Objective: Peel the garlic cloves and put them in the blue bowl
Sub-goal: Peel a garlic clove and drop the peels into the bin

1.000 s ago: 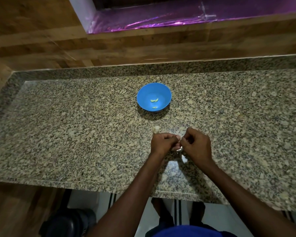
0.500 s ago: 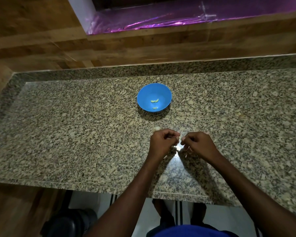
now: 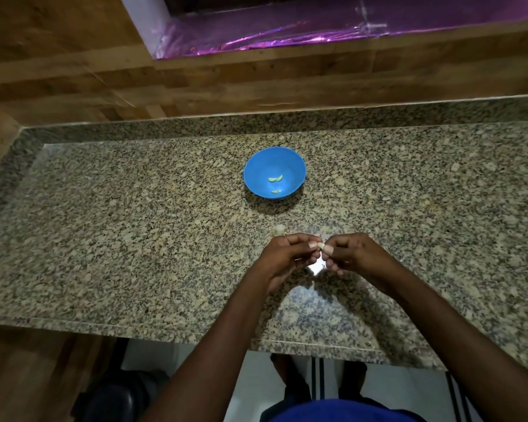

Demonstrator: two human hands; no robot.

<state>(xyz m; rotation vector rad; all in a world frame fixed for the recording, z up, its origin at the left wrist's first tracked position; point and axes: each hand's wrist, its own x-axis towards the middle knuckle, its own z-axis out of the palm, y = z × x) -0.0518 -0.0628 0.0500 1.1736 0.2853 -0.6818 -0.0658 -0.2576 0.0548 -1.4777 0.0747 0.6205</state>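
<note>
Over the near half of a speckled granite worktop (image 3: 134,239), the left hand (image 3: 287,257) and the right hand (image 3: 352,254) meet fingertip to fingertip, both curled closed around one small pale garlic clove (image 3: 320,245) that shows in the narrow gap between the thumbs and forefingers. Each hand pinches it from its own side, the left from the left and the right from the right, and the clove is held just above the stone rather than resting on it. Right below the fingers a whitish scrap (image 3: 317,265) lies or hangs (whether it is loose skin or a glint of light on the polished stone cannot be told). Just beyond the left hand's knuckles, a second pale garlic piece (image 3: 278,229) sits on the worktop, apart from the hand. Farther back, near the middle of the worktop and well apart from both hands, stands the blue bowl (image 3: 256,178), upright, with a few peeled cloves (image 3: 275,179) lying in its bottom: two touching each other and one a little nearer the front wall. Behind the worktop runs a wooden wall (image 3: 256,86) with a strip of shiny purple foil (image 3: 317,28) at the top.
</note>
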